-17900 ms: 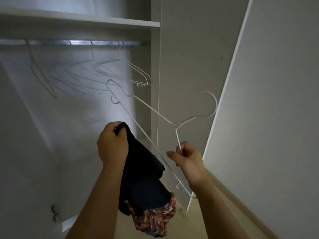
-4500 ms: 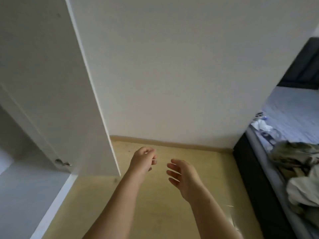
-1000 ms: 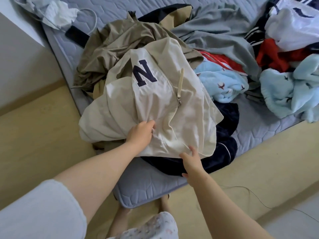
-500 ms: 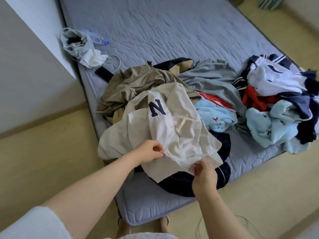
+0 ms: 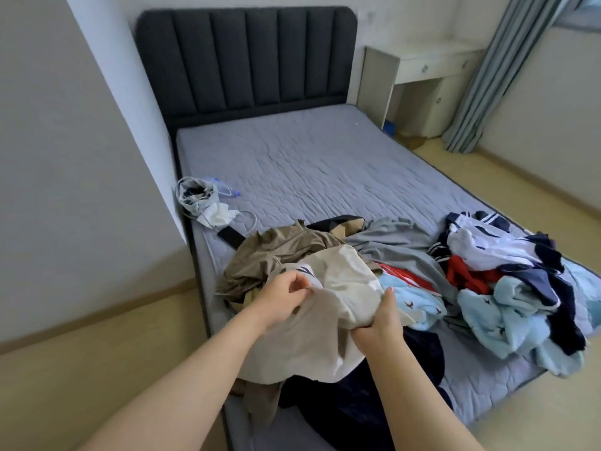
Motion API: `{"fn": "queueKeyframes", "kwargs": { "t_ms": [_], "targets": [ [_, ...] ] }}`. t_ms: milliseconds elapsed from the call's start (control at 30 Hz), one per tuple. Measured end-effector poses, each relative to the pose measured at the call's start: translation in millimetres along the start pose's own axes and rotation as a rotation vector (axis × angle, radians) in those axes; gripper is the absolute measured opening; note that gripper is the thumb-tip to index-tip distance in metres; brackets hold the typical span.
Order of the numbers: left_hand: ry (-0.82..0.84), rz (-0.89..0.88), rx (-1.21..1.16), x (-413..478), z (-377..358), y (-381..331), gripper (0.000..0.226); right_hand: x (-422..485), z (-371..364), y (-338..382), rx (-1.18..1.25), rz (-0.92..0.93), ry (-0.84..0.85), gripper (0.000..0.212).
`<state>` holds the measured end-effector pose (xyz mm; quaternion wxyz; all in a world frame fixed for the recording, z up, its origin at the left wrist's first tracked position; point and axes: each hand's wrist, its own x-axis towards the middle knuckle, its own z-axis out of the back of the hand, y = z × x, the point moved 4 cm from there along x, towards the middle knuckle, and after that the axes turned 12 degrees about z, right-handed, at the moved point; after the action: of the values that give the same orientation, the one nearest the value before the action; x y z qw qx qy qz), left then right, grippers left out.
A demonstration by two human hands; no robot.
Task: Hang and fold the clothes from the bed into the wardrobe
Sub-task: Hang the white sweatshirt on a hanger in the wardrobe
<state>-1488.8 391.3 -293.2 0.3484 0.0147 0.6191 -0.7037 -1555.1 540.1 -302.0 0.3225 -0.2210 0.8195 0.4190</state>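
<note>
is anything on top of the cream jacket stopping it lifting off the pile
Nothing visible does. The left hand and right hand both grip the cream jacket, which lies on top of the khaki garment and navy garment. The wardrobe is out of view.

Cream jacket (image 5: 341, 278), crumpled, atop bed (image 5: 309, 164) clothes

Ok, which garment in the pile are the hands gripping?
The cream jacket at the pile's near side: the left hand pinches it, the right hand grips it. The olive garment, grey garment and light-blue garment lie beyond, unheld.
</note>
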Motion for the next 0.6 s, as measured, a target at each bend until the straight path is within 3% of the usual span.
{"fn": "queueKeyframes", "kwargs": {
  "t_ms": [100, 233, 333, 400, 467, 567, 600],
  "targets": [
    [-0.130, -0.020, -0.177, -10, 18, -8, 0.020, -16, -10, -11, 0.064, -0.108, 0.057, 0.048],
    [-0.047, -0.020, -0.169, -24, 19, -9, 0.020, -23, -18, -23, -0.138, -0.116, 0.260, 0.055],
    [-0.022, -0.019, -0.186, -31, 27, -7, 0.017, -29, -29, -24, -0.118, -0.106, 0.452, 0.056],
    [-0.020, -0.007, -0.230, -33, 34, -7, 0.014, -36, -36, -24, -0.085, -0.044, 0.587, 0.046],
    [0.025, 0.016, -0.252, -36, 34, -7, 0.011, -39, -41, -27, -0.245, 0.059, 0.660, 0.029],
    [0.122, 0.036, -0.199, -42, 29, -7, 0.011, -39, -45, -28, -0.455, 0.202, 0.616, 0.005],
    [0.151, 0.037, -0.181, -44, 28, -7, 0.012, -40, -45, -24, -0.475, 0.236, 0.567, 0.008]
  ]
}}
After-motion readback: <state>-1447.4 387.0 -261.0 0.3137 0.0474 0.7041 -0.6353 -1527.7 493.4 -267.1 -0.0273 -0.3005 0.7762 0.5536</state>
